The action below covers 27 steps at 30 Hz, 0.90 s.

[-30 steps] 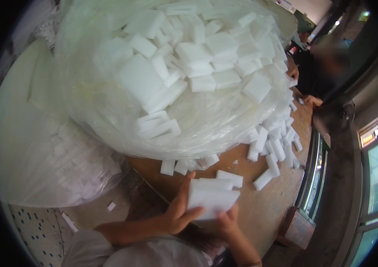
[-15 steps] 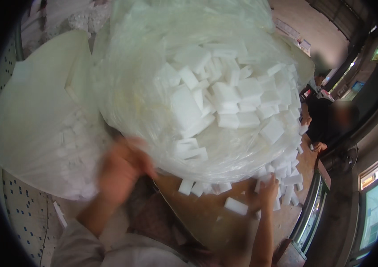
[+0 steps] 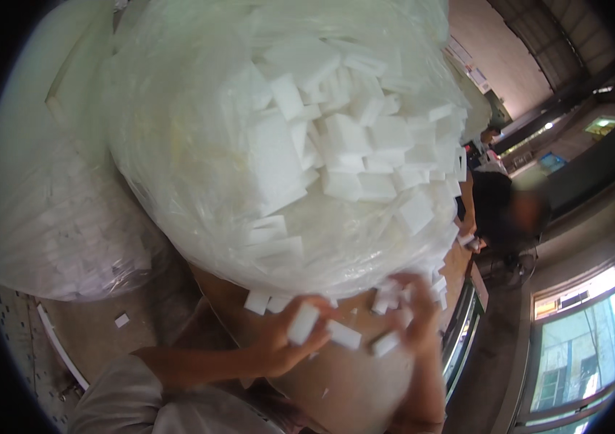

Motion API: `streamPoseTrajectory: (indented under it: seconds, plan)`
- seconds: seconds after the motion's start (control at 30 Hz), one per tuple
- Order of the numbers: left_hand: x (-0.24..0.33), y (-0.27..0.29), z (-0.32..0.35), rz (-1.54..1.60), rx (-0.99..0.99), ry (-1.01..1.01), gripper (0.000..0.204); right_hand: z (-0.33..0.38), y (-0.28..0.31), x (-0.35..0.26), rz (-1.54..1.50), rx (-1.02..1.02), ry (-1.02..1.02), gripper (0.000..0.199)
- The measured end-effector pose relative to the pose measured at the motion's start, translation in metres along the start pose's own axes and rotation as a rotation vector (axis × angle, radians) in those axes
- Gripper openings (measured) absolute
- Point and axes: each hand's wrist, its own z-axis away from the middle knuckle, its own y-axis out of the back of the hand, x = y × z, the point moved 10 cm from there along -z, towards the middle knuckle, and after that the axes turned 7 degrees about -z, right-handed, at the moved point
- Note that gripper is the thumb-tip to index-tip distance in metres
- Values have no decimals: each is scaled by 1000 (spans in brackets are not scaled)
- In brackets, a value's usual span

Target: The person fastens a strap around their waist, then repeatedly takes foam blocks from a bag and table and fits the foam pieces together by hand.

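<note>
My left hand (image 3: 289,340) is closed on a white foam block (image 3: 303,323) above the brown table (image 3: 351,376). Just past its fingertips, another white block (image 3: 343,335) lies on the tabletop. My right hand (image 3: 421,317), smeared by motion, hovers by the loose white blocks (image 3: 387,296) at the table's right side; whether its fingers hold anything is unclear. One more block (image 3: 385,344) rests beside that hand. Behind both hands bulges a big clear plastic bag (image 3: 199,181), its open side showing many stacked white blocks (image 3: 347,137).
A second filled plastic bag (image 3: 69,224) stands at the left, below table height. On the right, a co-worker in dark clothing (image 3: 499,210) handles pieces by the table's far edge. A white strip (image 3: 61,347) and a small white scrap (image 3: 121,320) lie at lower left.
My left hand has moved right, from beside the bag to over the table, and now grips a block. My right hand has risen slightly. The whole view has shifted.
</note>
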Motion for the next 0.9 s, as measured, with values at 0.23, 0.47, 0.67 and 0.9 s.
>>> streamPoseTrajectory:
  seconds: [0.23,0.47,0.67,0.9]
  plan:
    - [-79,-22,43,-796,-221,-205,62,-84,38,189,1013,-420,-72,87]
    - [-75,-14,41,-727,-200,-248,60,-76,77,179,941,-107,-120,83]
    - [-72,0,48,-702,-154,-270,61,52,99,93,829,183,-269,90]
    - [-63,-18,36,-862,-215,-347,60,288,29,104,665,118,-698,48]
